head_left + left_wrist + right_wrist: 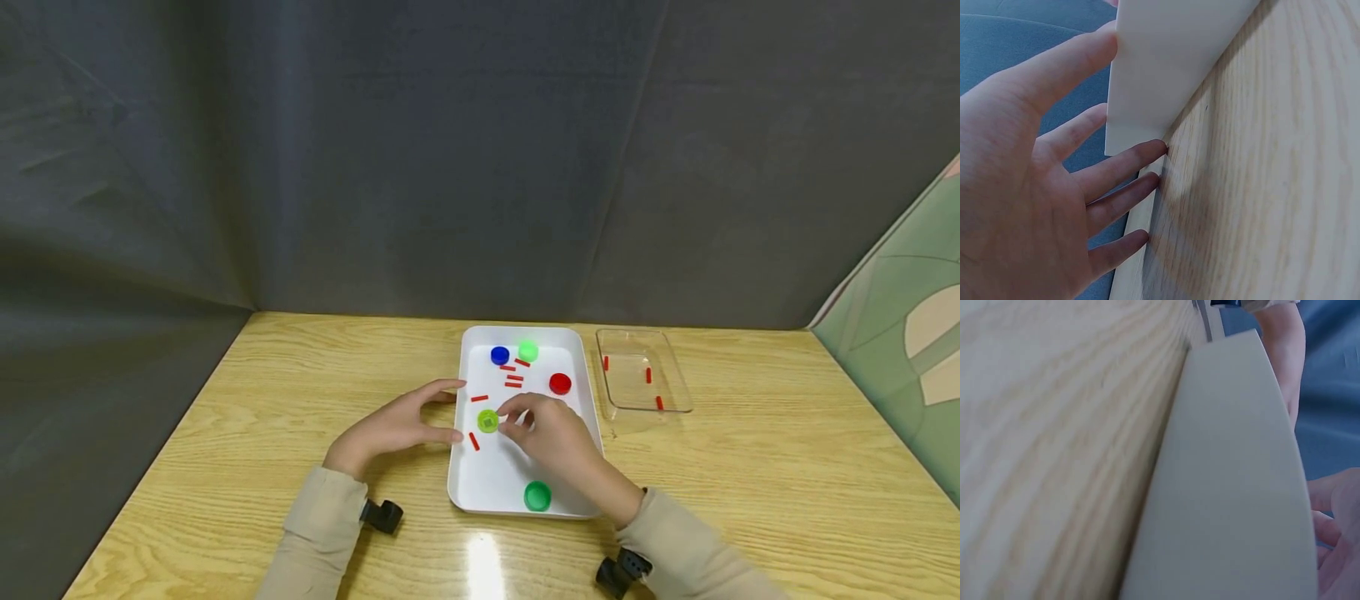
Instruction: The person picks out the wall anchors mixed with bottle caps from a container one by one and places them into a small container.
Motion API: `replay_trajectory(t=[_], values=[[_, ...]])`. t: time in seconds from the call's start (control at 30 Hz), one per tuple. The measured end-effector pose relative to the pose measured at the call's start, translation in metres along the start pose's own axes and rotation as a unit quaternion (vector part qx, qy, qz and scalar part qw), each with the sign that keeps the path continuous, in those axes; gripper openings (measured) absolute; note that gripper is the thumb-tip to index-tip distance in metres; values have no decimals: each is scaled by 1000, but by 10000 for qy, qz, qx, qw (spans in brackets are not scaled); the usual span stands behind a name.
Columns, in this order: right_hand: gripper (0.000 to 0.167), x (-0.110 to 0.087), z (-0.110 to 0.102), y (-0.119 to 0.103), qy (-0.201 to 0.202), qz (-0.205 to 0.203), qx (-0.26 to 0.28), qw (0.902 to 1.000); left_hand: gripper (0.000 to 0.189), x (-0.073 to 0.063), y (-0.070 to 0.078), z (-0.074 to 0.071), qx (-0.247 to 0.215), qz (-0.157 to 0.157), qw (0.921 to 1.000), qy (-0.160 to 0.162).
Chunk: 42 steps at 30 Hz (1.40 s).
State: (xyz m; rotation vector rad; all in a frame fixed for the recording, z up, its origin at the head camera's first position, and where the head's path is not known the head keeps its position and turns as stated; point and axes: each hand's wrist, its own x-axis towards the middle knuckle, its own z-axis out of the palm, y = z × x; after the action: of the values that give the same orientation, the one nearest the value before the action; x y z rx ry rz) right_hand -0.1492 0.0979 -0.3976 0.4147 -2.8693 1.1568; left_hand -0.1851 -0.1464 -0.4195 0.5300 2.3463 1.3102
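A white tray [491, 487] on the wooden table holds round plastic caps and several short red sticks. My left hand [393, 429] rests at the tray's left side, thumb and a fingertip at the rim, the other fingers spread beside the wall. Over the tray, my right hand [551, 433] has its curled thumb and index finger right at the edge of a yellow-green cap [487, 421]. I cannot tell whether they pinch it. One red stick [474, 441] lies just below that cap, another red stick [480, 398] above it. In the right wrist view the tray wall hides the fingertips.
Inside the tray are a blue cap [500, 356], a light green cap [528, 351], a red cap [560, 383] and a dark green cap [537, 496]. A clear box [637, 408] with three red sticks stands to the right. Dark cloth [450, 167] hangs behind.
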Motion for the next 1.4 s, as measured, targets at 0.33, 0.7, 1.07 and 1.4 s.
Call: replay_trajectory(t=[0.33, 0.7, 1.07, 1.4], values=[[10, -4, 18, -5, -183, -175, -111, 9996, 75, -1, 0, 0, -88, 1, 9999, -49], [9, -4, 33, -7, -337, -293, -490, 9978, 76, -3, 1, -1, -127, 74, 9998, -94], [19, -2, 41, -7, -453, -329, -732, 9957, 75, -2, 0, -1, -62, 163, 9998, -93], [20, 0, 44, -6, -499, -450, -882, 9938, 76, -1, 1, -1, 84, 58, 9999, -33]])
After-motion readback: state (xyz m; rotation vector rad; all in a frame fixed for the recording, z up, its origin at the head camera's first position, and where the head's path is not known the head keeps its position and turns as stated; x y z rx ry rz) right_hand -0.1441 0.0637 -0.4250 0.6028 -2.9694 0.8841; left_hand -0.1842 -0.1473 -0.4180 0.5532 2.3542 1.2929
